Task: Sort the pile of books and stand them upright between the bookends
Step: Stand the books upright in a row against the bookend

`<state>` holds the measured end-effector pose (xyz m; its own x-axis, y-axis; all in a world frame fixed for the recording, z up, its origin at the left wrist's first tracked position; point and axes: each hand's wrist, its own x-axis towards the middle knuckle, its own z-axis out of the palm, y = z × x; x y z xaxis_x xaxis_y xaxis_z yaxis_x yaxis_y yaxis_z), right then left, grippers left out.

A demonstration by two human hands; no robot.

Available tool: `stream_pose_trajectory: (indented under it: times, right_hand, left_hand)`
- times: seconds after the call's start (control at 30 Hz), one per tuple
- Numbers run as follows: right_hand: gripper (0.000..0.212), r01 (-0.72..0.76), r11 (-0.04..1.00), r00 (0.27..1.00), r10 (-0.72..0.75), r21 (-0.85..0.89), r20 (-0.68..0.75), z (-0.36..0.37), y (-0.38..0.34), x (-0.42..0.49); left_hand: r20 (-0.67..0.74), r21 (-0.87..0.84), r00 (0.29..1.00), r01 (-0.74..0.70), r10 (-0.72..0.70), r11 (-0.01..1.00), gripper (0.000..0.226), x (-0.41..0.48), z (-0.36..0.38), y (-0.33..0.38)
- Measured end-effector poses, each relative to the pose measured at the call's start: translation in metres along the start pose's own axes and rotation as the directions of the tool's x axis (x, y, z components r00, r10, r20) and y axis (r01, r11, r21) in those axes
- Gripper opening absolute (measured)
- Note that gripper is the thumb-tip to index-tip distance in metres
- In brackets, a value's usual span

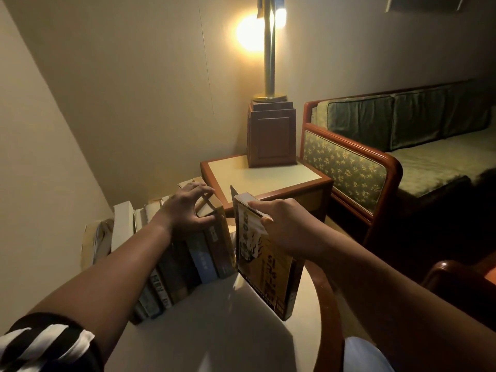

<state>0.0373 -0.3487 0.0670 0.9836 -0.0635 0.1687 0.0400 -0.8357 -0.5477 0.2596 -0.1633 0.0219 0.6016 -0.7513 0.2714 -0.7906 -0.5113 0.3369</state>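
Observation:
A row of upright books stands on a pale round table, leaning a little to the left. My left hand rests on top of the row, fingers curled over the top edges of the rightmost books. My right hand pinches the top of a yellow book that stands upright just right of the row, with a small gap between them. A dark bookend pokes up behind the yellow book. At the row's far left, pale books stand on end.
Behind the round table stands a square side table bearing a wooden lamp base with a lit brass lamp. A green sofa with a wooden frame fills the right. A wooden chair arm sits at the lower right.

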Motion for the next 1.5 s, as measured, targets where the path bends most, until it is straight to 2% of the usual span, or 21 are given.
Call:
stream_pose_trajectory:
  times: [0.07,0.27,0.43,0.6,0.77,0.93,1.13,1.2,1.27,1.37,1.5]
  right_hand:
    - [0.043,0.008,0.998,1.0,-0.009,-0.057,-0.017,-0.001,-0.006,0.014]
    - [0.032,-0.115,0.98,0.993,0.119,-0.161,0.017,-0.002,-0.021,0.05]
    - [0.034,-0.172,0.965,0.985,0.171,-0.197,-0.02,-0.015,-0.029,0.066]
    - [0.032,-0.093,0.986,0.993,0.083,-0.137,-0.079,-0.006,-0.04,0.075]
    - [0.031,-0.047,0.998,0.981,0.04,-0.031,-0.187,0.016,-0.031,0.098]
    - [0.029,-0.106,0.992,0.962,0.119,0.069,-0.245,0.039,-0.007,0.133]
    - [0.03,-0.107,0.991,0.961,0.123,0.078,-0.248,0.054,0.0,0.168]
    - [0.032,-0.106,0.99,0.968,0.124,0.093,-0.22,0.061,0.003,0.175]
    - [0.031,-0.134,0.983,0.98,0.15,0.125,-0.13,0.064,0.005,0.179]
    - [0.018,-0.192,0.938,0.981,0.193,0.289,0.027,0.066,0.009,0.183]
    - [0.037,-0.199,0.829,0.979,0.149,0.522,0.137,0.072,0.007,0.171]
  left_hand:
    - [-0.005,-0.005,1.0,-0.005,0.005,1.0,0.091,0.0,0.0,0.001]
    - [-0.018,-0.031,1.0,-0.024,0.023,0.999,0.089,0.002,-0.001,0.0]
    - [-0.031,-0.056,0.999,-0.03,0.028,0.998,0.084,0.001,-0.001,-0.002]
    - [-0.058,-0.057,0.998,-0.033,0.03,0.998,0.087,-0.003,-0.001,0.002]
    - [-0.067,-0.072,0.997,-0.037,0.032,0.997,0.108,-0.003,-0.002,0.007]
    - [-0.09,-0.112,0.995,-0.052,0.042,0.992,0.097,-0.004,-0.004,0.009]
    - [-0.124,-0.096,0.991,-0.055,0.043,0.994,0.093,-0.003,-0.002,0.007]
    - [-0.126,-0.09,0.991,-0.061,0.049,0.994,0.093,-0.003,-0.002,0.007]
    - [-0.123,-0.089,0.991,-0.063,0.051,0.994,0.092,-0.003,-0.002,0.005]
    - [-0.12,-0.093,0.992,-0.05,0.039,0.994,0.088,-0.003,0.0,0.002]
    - [-0.118,-0.082,0.993,-0.036,0.026,0.996,0.091,-0.004,0.001,0.0]
